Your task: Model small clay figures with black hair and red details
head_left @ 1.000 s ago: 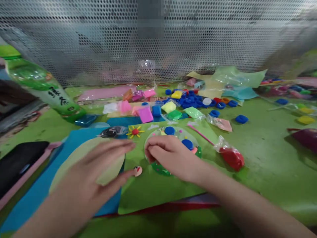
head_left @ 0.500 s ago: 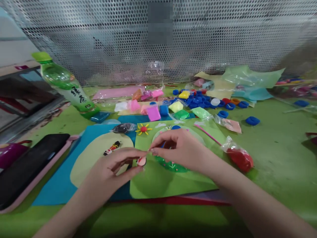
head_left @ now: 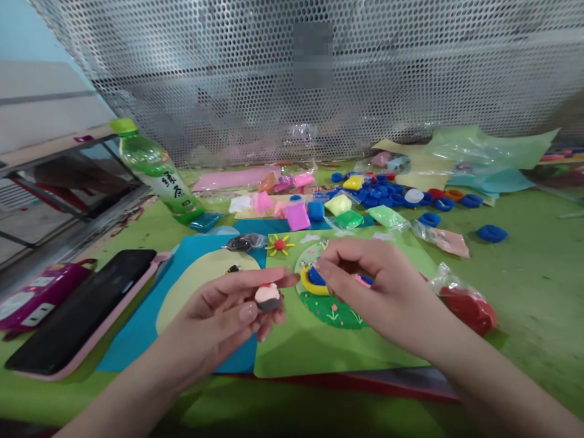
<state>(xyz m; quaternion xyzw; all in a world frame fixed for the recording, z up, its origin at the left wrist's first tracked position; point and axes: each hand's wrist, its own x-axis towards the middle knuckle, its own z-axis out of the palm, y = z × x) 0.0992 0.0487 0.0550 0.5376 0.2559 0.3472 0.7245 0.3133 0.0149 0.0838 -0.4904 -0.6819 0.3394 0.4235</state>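
Observation:
Between the thumb and fingers of my left hand [head_left: 228, 310] is a small clay figure [head_left: 267, 297], pale pink with dark grey below and a bit of red on top. My right hand [head_left: 369, 280] is a short way to the right, its thumb and fingertips pressed together; whether anything tiny is between them cannot be made out. It hovers over a green sheet [head_left: 292, 353] bearing a clay picture with a yellow-and-blue snail [head_left: 314, 283] and a sun [head_left: 280, 245], covering part of it. Under my left hand lies a blue sheet [head_left: 132, 340] with a cream oval [head_left: 182, 304].
A phone [head_left: 86, 310] and purple case [head_left: 45, 298] lie left, below a green tea bottle [head_left: 155, 176]. Behind the sheets are clay packets [head_left: 298, 216] and blue rings [head_left: 378, 193]. A bagged red clay lump [head_left: 469, 310] lies right. A perforated metal panel [head_left: 219, 79] stands behind.
My right hand has drawn away to the right from the clay figure. My left hand has turned, showing more of the figure. The view has shifted, moving the scene slightly rightward.

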